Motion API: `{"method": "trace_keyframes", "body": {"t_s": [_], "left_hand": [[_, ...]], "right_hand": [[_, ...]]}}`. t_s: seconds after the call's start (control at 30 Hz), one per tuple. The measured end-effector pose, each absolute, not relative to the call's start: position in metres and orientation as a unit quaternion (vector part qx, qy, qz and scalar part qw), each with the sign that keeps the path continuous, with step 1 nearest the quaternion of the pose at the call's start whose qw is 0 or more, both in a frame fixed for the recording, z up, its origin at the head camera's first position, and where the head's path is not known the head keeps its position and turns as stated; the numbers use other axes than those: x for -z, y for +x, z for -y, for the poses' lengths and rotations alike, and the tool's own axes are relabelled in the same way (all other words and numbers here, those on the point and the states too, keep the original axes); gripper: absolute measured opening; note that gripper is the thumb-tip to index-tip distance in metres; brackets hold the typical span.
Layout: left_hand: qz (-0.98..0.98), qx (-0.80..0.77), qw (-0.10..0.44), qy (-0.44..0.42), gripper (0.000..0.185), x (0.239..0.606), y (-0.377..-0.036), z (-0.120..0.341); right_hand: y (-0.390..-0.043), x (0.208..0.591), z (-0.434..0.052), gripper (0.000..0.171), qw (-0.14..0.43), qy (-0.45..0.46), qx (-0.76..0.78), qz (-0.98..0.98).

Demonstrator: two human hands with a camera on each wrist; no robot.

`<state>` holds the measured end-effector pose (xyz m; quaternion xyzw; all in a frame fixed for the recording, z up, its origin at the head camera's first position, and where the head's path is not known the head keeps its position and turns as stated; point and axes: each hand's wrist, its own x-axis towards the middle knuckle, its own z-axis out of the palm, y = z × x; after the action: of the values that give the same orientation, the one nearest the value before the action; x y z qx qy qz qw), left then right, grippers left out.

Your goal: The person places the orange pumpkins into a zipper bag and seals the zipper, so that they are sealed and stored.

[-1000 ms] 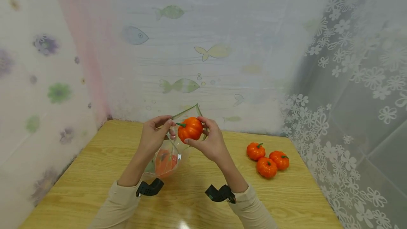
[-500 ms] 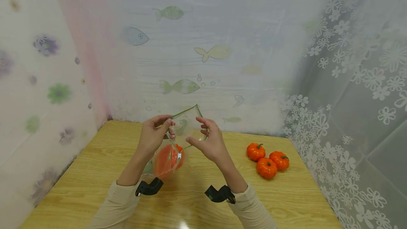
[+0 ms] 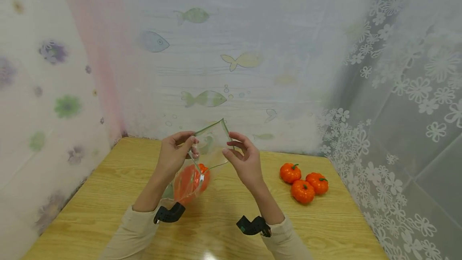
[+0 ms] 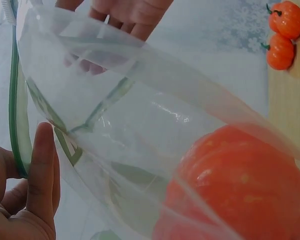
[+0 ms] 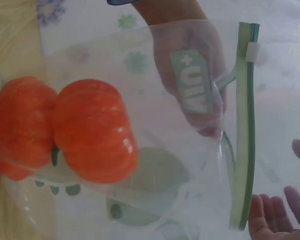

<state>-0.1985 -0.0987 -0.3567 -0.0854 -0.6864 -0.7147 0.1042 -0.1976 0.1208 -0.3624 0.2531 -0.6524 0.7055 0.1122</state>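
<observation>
A clear zip bag [image 3: 213, 141] with a green-edged mouth hangs between the hands, its mouth spread wide. On its left edge, thumb and fingers of my left hand [image 3: 172, 153] pinch the rim. My right hand [image 3: 248, 163] is at the right edge, fingertips right at the green strip [image 5: 244, 130] and thumb held apart from them, with no pumpkin in it. Low in the bag, two small orange pumpkins [image 5: 95, 131] show side by side in the right wrist view. The left wrist view shows one orange pumpkin [image 4: 235, 180] large through the plastic.
Three more orange pumpkins [image 3: 302, 191] lie in a cluster on the right of the wooden table [image 3: 260, 208]. A patterned curtain [image 3: 288, 103] rises behind the table's back edge, with others at both sides.
A second ago my right hand held a pumpkin at the bag's mouth; it has dropped inside. Since then my right hand has shifted slightly right. My left hand stays put on the rim.
</observation>
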Motion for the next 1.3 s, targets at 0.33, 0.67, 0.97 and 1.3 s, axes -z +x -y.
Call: {"method": "trace_keyframes", "body": {"t_s": [0.33, 0.67, 0.97, 1.3], "left_hand": [[0.691, 0.71, 0.109, -0.084, 0.029, 0.357, -0.197, 0.1], [0.686, 0.714, 0.112, -0.085, 0.028, 0.358, -0.197, 0.1], [0.683, 0.717, 0.114, -0.08, 0.027, 0.358, -0.196, 0.102], [0.687, 0.714, 0.112, -0.075, 0.028, 0.36, -0.197, 0.105]], "right_hand": [[-0.209, 0.403, -0.149, 0.027, 0.201, 0.183, -0.751, 0.602], [-0.237, 0.456, -0.205, 0.023, 0.235, 0.049, -0.725, 0.646], [-0.251, 0.498, -0.261, 0.02, 0.312, -0.039, -0.672, 0.671], [-0.235, 0.509, -0.314, 0.021, 0.386, -0.053, -0.579, 0.716]]}}
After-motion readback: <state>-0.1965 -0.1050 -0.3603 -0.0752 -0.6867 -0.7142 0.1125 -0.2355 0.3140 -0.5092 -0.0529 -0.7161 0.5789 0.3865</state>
